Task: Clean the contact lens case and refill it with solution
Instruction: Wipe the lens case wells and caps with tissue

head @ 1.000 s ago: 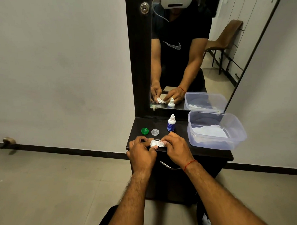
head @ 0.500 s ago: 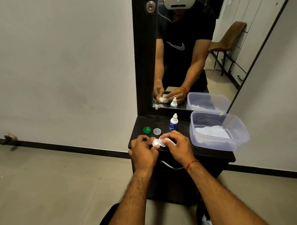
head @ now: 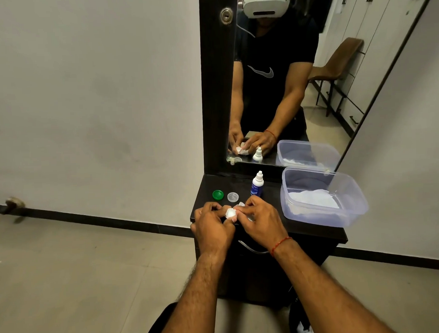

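Observation:
Over the front edge of the dark dresser top [head: 314, 234], my left hand [head: 212, 225] grips the small white contact lens case [head: 231, 212]. My right hand [head: 260, 221] pinches a white tissue [head: 241, 205] against the case. Most of the case is hidden by my fingers. A green cap [head: 217, 195] and a clear cap [head: 233, 197] lie on the top behind my left hand. The white solution bottle with a blue label [head: 257, 184] stands upright just behind my right hand.
A clear plastic tub [head: 353, 205] holding white tissue sits on the right of the dresser top. A mirror [head: 297, 74] rises behind the dresser and reflects my hands. A drawer handle [head: 252, 249] is below my wrists. Grey floor tiles lie to the left.
The camera has shifted slightly. The case has turned in my fingers, and the tissue in my right hand now presses closer onto it.

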